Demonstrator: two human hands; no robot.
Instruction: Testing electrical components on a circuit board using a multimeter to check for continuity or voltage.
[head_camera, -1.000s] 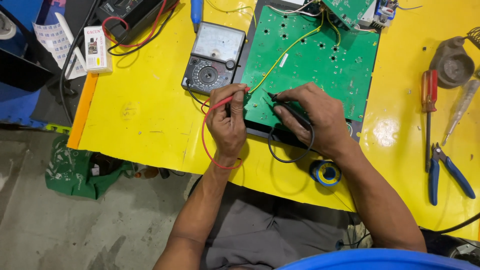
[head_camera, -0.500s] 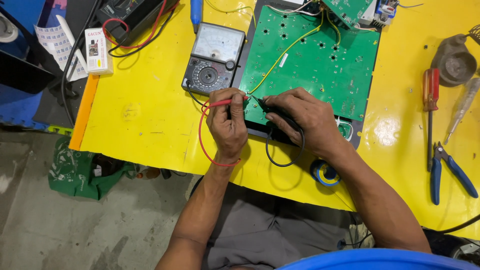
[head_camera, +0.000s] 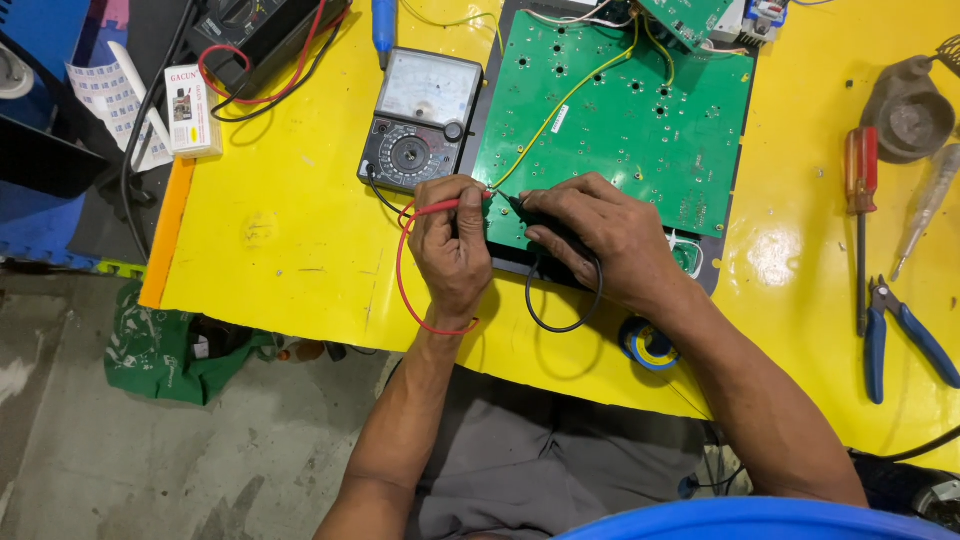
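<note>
Holding steady, left hand (head_camera: 452, 243) red probe (head_camera: 440, 208), right hand (head_camera: 600, 238) unmoved on green board (head_camera: 640, 130)

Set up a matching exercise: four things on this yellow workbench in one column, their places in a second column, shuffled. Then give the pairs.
Things:
1. red probe
2. analog meter
3. blue-handled pliers
4. tape roll

Places:
A. near the table's front edge, beside the right forearm
B. held in the left hand
C. far right of the table, below the red screwdriver
D. just left of the green circuit board

Pairs: 1-B, 2-D, 3-C, 4-A
</note>
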